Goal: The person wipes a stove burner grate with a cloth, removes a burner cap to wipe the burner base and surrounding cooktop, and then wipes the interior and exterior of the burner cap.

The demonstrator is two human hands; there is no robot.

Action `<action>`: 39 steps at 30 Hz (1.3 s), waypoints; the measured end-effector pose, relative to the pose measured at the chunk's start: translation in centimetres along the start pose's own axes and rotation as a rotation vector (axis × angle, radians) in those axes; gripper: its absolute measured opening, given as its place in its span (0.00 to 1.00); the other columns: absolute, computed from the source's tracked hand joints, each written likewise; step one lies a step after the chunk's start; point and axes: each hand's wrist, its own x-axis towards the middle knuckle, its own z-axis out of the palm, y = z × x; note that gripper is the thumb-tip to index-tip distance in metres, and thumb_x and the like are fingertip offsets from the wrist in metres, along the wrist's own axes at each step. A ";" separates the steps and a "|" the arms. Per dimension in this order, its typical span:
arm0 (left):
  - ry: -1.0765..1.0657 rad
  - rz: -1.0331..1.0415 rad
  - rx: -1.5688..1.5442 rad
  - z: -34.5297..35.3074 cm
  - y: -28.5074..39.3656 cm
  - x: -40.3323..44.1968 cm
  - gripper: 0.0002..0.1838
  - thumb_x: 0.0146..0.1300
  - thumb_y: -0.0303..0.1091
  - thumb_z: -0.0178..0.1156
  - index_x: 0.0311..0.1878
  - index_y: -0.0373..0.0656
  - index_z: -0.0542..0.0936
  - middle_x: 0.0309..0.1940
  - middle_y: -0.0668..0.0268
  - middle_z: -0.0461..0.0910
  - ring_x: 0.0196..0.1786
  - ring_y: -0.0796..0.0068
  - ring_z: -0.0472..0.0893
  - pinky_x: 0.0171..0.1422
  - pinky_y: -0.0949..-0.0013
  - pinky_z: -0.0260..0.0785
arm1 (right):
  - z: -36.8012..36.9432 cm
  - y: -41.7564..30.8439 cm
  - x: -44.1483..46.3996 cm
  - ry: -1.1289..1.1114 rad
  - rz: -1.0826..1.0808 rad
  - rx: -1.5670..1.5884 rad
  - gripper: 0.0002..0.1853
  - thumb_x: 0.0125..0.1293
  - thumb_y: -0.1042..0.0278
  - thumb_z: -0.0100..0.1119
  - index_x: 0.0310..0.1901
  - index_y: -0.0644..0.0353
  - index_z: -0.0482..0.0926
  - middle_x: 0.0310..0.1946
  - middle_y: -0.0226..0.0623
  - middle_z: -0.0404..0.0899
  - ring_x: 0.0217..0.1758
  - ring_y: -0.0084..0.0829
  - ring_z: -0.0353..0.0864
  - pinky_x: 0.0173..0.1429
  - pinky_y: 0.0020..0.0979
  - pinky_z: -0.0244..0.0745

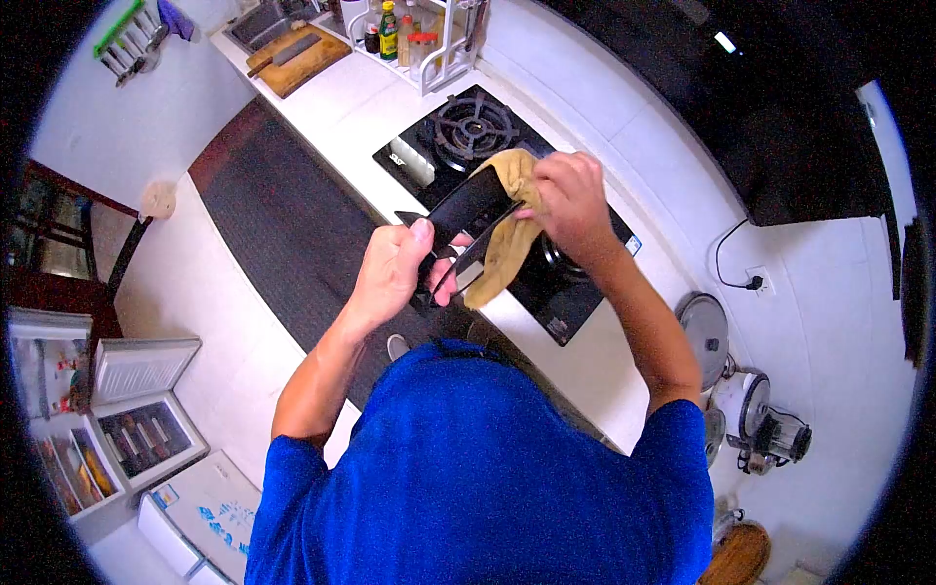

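My left hand (395, 268) is closed around one end of a black, thin-walled, angular object (468, 210) with an open middle. I cannot tell its exact kind. A tan cloth (504, 255) is gripped in my right hand (570, 200), bunched at the object's far end, with one part hanging down beside it. Both hands are raised over the front edge of a black glass gas cooktop (419, 161). The object and my right arm hide part of the cooktop and its nearer burner.
A round burner grate (474, 129) tops the cooktop's far side. Along the white counter (336, 117) are a cutting board (310, 60) with a knife and a white rack (450, 58) of bottles. Pot lids (702, 331) and a blender (780, 437) stand at right. A dark mat (283, 214) covers the floor.
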 end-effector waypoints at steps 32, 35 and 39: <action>0.126 0.129 0.097 -2.9 -4.6 -3.6 0.37 0.72 0.62 0.51 0.44 0.28 0.83 0.23 0.58 0.82 0.24 0.72 0.82 0.29 0.70 0.74 | -2.7 0.1 -6.0 0.943 1.158 1.537 0.28 0.80 0.45 0.41 0.63 0.64 0.68 0.55 0.45 0.79 0.54 0.40 0.82 0.59 0.43 0.80; 0.196 0.227 0.045 -3.1 -3.7 -4.5 0.37 0.70 0.63 0.54 0.44 0.27 0.83 0.24 0.58 0.82 0.25 0.72 0.83 0.30 0.68 0.75 | -2.4 0.4 -7.8 0.885 1.126 1.548 0.30 0.79 0.41 0.38 0.65 0.60 0.68 0.58 0.41 0.77 0.61 0.40 0.78 0.65 0.46 0.76; 0.201 0.253 -0.092 -3.0 -2.4 -4.9 0.38 0.66 0.65 0.59 0.44 0.27 0.83 0.26 0.57 0.82 0.26 0.68 0.83 0.30 0.68 0.76 | 0.6 -1.4 -7.5 0.625 1.147 1.537 0.27 0.80 0.46 0.41 0.68 0.60 0.65 0.58 0.43 0.77 0.60 0.41 0.80 0.65 0.46 0.76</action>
